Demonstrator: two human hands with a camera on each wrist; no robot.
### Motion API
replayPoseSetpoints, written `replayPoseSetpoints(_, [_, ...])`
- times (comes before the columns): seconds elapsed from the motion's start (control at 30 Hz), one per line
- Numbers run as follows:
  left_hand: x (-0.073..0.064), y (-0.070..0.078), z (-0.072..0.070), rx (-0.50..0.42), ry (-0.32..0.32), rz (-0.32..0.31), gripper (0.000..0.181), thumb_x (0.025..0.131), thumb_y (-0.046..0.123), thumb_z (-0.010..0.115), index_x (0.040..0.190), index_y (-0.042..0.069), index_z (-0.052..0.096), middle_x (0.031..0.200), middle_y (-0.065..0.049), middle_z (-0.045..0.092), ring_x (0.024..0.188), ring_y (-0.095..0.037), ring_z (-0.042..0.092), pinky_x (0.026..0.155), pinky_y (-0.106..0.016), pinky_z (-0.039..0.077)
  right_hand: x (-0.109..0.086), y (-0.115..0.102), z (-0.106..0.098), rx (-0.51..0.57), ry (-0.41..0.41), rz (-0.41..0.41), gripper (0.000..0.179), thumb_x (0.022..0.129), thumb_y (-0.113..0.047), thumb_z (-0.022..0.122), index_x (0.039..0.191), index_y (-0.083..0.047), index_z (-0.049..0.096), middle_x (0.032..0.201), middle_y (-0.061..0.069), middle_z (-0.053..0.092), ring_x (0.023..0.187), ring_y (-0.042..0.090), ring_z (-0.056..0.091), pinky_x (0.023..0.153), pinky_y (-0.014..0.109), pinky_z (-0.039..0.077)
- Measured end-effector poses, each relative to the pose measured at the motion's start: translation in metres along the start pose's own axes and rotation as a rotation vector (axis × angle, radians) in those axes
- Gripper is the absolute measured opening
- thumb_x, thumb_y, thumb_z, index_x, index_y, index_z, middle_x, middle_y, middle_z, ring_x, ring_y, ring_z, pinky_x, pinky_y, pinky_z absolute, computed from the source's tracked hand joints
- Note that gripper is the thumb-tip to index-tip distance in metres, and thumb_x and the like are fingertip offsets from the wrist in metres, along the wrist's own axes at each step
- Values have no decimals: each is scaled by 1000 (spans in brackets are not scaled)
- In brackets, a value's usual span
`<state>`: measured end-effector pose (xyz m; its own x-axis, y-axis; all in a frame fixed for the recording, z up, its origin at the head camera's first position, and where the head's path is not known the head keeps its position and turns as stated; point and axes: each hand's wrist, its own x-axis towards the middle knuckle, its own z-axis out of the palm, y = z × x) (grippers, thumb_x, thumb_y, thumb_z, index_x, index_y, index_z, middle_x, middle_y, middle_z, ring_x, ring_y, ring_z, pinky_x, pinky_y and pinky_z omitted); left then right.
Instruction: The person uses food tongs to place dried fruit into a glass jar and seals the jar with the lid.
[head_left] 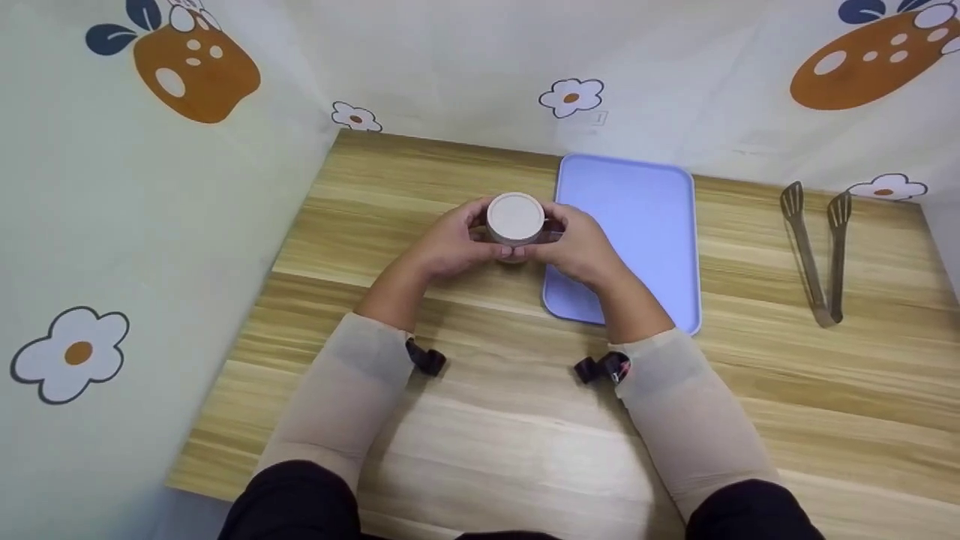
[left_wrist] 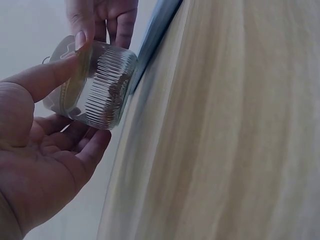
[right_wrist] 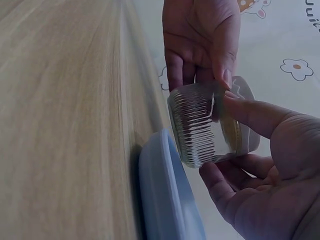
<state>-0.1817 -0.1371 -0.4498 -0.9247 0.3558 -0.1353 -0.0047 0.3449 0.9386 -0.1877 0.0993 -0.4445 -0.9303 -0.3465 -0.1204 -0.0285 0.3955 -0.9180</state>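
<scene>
Both hands hold a clear ribbed glass jar (left_wrist: 111,82) with a round pale lid (head_left: 515,216). My left hand (head_left: 450,241) grips its left side, and my right hand (head_left: 581,244) grips the right. The thumbs meet at the near side, close under the lid, while the other fingers curl round the sides. In the right wrist view the jar (right_wrist: 196,125) shows vertical ribs and a yellowish band near the lid. A little dark material shows through the glass near the base in the left wrist view. The jar's base is beside the blue tray (head_left: 630,202).
On the wooden table (head_left: 465,450), the tray lies flat behind and under my right forearm. Metal tongs (head_left: 812,270) with slotted ends lie spread at the right. A patterned cloth wall (head_left: 465,67) stands along the back and left edges.
</scene>
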Motion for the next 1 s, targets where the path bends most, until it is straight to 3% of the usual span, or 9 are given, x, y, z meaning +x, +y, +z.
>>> replayPoseSetpoints(0.5, [7, -8, 4, -37, -14, 15, 85, 87, 12, 88, 161, 10, 46, 160, -11, 56, 152, -25, 49, 129, -39, 38, 2, 5, 1, 12, 13, 25, 82, 80, -13, 93, 153, -7, 57, 147, 13, 67, 132, 24, 65, 114, 38, 52])
replayPoseSetpoints(0.73, [11, -10, 6, -97, -23, 12, 86, 87, 9, 88, 161, 8, 44, 162, -13, 54, 152, -26, 49, 128, -38, 41, 2, 6, -2, 14, 7, 29, 83, 81, -13, 92, 154, -5, 54, 150, 13, 65, 136, 24, 63, 116, 39, 52])
replayPoseSetpoints(0.9, [10, -12, 8, -149, -28, 7, 93, 87, 5, 86, 165, 7, 35, 167, -14, 46, 156, -27, 45, 128, -37, 40, -3, 2, -8, 6, -6, 63, 94, 84, -23, 91, 163, -6, 42, 158, 12, 57, 147, 27, 54, 120, 45, 47])
replayPoseSetpoints(1.0, [5, -10, 5, -121, -12, 1, 97, 88, 10, 85, 168, 10, 30, 171, -9, 40, 160, -25, 39, 131, -38, 36, -8, -3, -13, 17, 25, 71, 93, 89, -32, 86, 165, -7, 38, 161, 13, 53, 151, 30, 49, 123, 48, 45])
